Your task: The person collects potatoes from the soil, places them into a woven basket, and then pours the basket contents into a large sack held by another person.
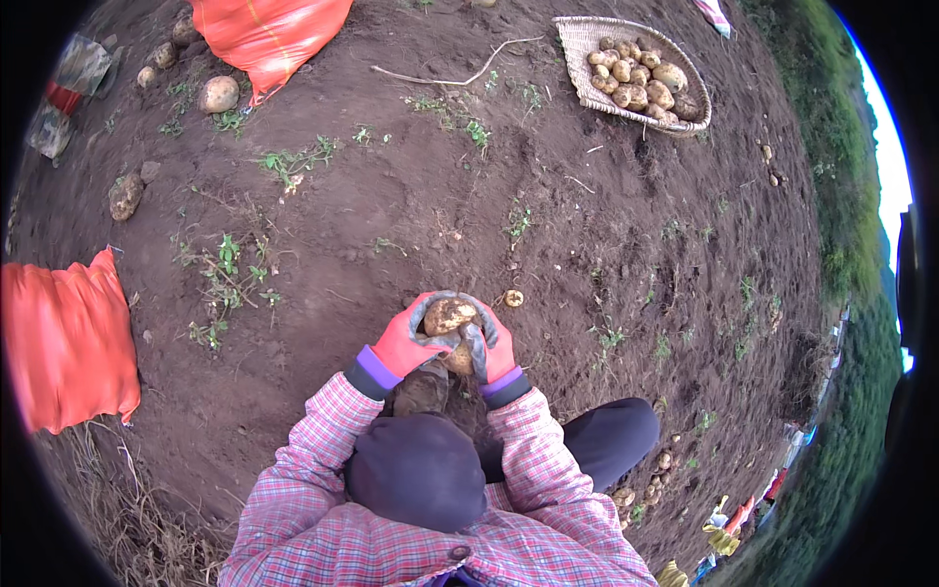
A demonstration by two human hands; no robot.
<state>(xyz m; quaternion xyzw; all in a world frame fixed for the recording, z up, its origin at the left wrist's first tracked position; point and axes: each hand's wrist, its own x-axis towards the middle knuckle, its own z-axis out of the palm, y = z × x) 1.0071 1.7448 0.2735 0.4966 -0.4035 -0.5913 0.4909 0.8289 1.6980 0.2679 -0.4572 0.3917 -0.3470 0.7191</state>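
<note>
Dirt-streaked and pale, a potato (449,315) is cupped between my two hands, just in front of my knees. My left hand (408,336), in a red work glove with a grey palm, curls round its left side. The matching glove on my right hand (493,342) wraps the other side, with the thumb bent inward. A second potato (461,360) shows just below, between the gloves. It is partly hidden, so I cannot tell whether it is gripped or lies beneath. One small potato (514,298) rests on the soil right of my hands.
A woven basket (579,73) of potatoes lies at the upper right. Orange-red sacks stand at the left (70,345) and top left (275,37). Loose potatoes (126,197) and weeds (227,275) dot the soil. More potatoes (653,488) lie beyond my right knee (616,440).
</note>
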